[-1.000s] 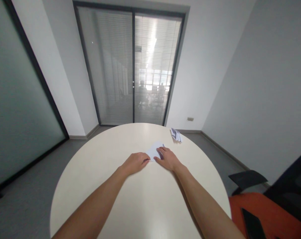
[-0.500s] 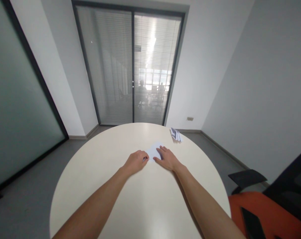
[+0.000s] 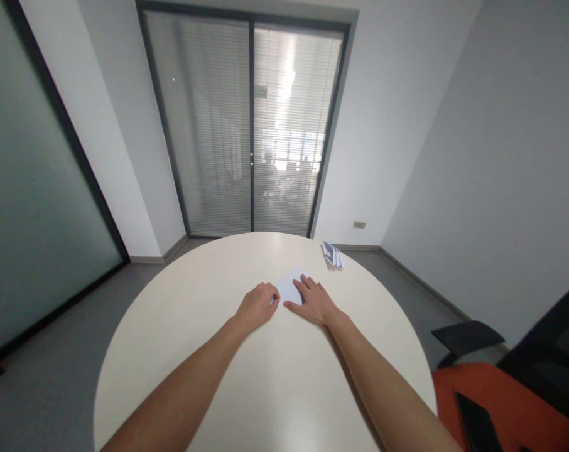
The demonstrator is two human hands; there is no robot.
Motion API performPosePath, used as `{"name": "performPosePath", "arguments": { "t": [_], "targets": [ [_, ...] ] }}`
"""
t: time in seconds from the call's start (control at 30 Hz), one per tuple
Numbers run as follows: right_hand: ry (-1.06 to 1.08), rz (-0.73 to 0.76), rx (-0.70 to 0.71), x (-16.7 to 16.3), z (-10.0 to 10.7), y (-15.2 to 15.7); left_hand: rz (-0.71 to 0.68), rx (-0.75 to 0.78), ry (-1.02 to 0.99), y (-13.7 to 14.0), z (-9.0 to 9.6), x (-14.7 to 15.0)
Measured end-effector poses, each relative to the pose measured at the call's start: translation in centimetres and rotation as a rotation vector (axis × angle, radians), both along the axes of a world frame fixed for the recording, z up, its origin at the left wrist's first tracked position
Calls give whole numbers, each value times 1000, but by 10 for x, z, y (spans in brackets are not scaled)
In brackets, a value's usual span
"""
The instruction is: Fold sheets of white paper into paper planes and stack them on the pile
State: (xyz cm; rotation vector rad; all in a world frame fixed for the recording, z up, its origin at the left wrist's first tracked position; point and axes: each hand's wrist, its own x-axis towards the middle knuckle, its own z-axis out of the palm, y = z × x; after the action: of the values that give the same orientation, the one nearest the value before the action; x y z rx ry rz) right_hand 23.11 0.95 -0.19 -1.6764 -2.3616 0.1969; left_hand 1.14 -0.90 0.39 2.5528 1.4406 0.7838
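Left hand (image 3: pixel 255 306) curled, fingertips pinching paper (image 3: pixel 291 287) near-left edge | right hand (image 3: pixel 315 301) flat, pressing it on table (image 3: pixel 195 295) | paper: light, thin, creasable, slides easily; grip edges

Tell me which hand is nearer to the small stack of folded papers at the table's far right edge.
Right. The right hand lies flat on the white sheet, just short of the folded papers. The left hand sits curled at the sheet's left edge, farther away.

Ahead of you: round cream table (image 3: pixel 265 389), grey floor (image 3: pixel 53 383), plain white walls (image 3: pixel 501 157). Dark-framed glass doors with slatted blinds (image 3: pixel 251 125), bright behind. Frosted glass partition (image 3: pixel 25 207) left. Orange chair seat (image 3: pixel 510 408) lower right.
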Motion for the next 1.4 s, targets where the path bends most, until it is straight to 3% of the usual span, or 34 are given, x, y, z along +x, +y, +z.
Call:
{"name": "performPosePath", "arguments": {
  "t": [0.37, 0.8, 1.07, 1.23, 1.4],
  "targets": [
    [-52, -80, 84, -5, 0, 0, 38, 14, 26, 1, -1, 3],
    [-83, -117, 111, 3, 22, -3, 63, -20, 74, 1, 5, -8],
    [76, -178, 77, 29, 16, 12, 142, -10, 114, 2, 4, -12],
    [200, -165, 71, 36, 9, 18, 230, -35, 42, 11, -2, -20],
    [242, -145, 65, 40, 5, 22, 222, 10, -26, 20, -7, -28]
  ]
}}
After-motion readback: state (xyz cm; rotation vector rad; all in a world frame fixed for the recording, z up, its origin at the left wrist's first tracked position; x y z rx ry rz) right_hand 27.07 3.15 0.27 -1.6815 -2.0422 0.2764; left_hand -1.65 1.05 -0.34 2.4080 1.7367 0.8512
